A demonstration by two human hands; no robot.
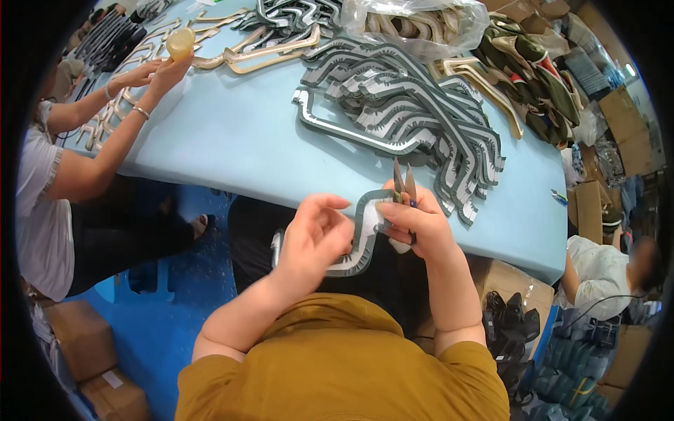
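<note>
A curved grey-and-white padded strip (pixel 364 230) with a notched grey edge hangs in front of my chest. My right hand (pixel 420 221) is closed on the strip's upper end, thumb pressed on top, and also holds small scissors (pixel 404 181), blades pointing away. My left hand (pixel 319 235) is beside the strip's middle, partly in front of it. Its fingers are loosely curled, with thumb and index apart; whether the lower fingers touch the strip is hidden. Beyond my hands, a large pile of similar strips (pixel 414 105) lies on the blue-covered table (pixel 239 151).
Beige curved strips (pixel 274 56) lie farther back, near a clear plastic bag (pixel 421 24) of more pieces. Green fabric items (pixel 530 77) are heaped at the far right. A person (pixel 53 189) at left holds a yellowish container (pixel 180 42); another person (pixel 600 277) is at right.
</note>
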